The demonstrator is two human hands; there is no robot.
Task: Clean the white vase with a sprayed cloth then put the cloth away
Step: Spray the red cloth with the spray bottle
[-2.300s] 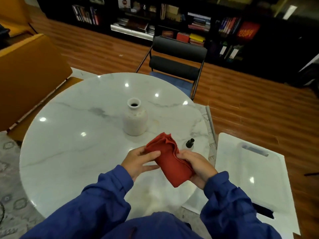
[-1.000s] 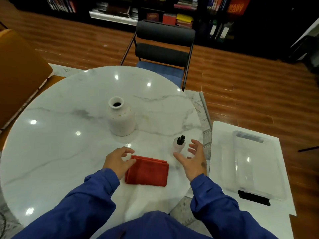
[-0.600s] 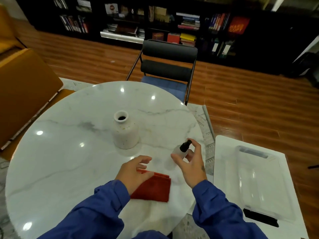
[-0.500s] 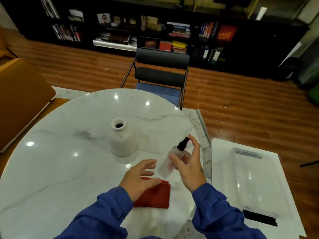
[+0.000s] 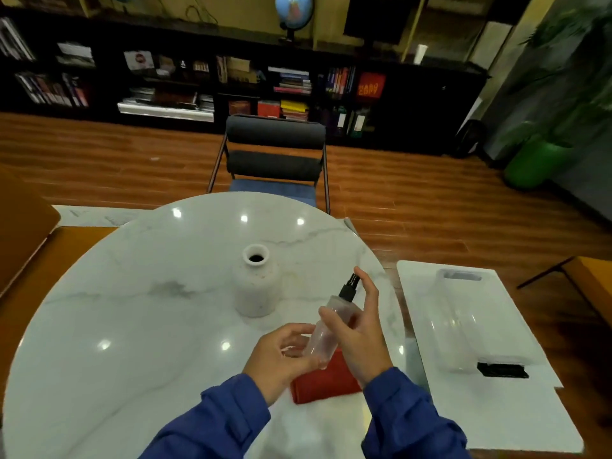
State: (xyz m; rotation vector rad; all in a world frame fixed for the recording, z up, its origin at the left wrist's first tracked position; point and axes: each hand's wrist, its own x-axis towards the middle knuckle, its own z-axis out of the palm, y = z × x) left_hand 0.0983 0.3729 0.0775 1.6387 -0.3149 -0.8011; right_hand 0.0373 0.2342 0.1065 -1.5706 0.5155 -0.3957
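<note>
Dark bookshelves (image 5: pixel 231 84) line the far wall beyond a wooden floor, and a black chair (image 5: pixel 275 154) is drawn up at the far side of the round marble table (image 5: pixel 116 309) where the person in blue sleeves is working. Both hands are raised just above the tabletop, close together. The right hand (image 5: pixel 359 332) is wrapped around a clear spray bottle (image 5: pixel 331 323), holding it tilted with its black pump head up and away from the person; the forefinger reaches up beside that pump head, though I cannot tell whether it is pressing on it. The left hand (image 5: pixel 281 354) sits just beside the bottle's lower end with its fingers curled loosely and its fingertips at or very near the plastic; whether it actually grips the base I cannot tell. Directly beneath both hands, lying flat on the marble, is the folded red cloth (image 5: pixel 326 380), partly hidden by the wrists. The white vase (image 5: pixel 255 286) stands upright on the table just beyond the hands, slightly to their left, touched by neither. Out past the right hand, on a white side surface (image 5: pixel 496 409) next to the table, lies a clear plastic bin (image 5: pixel 463 319) with a black piece at its near end.
</note>
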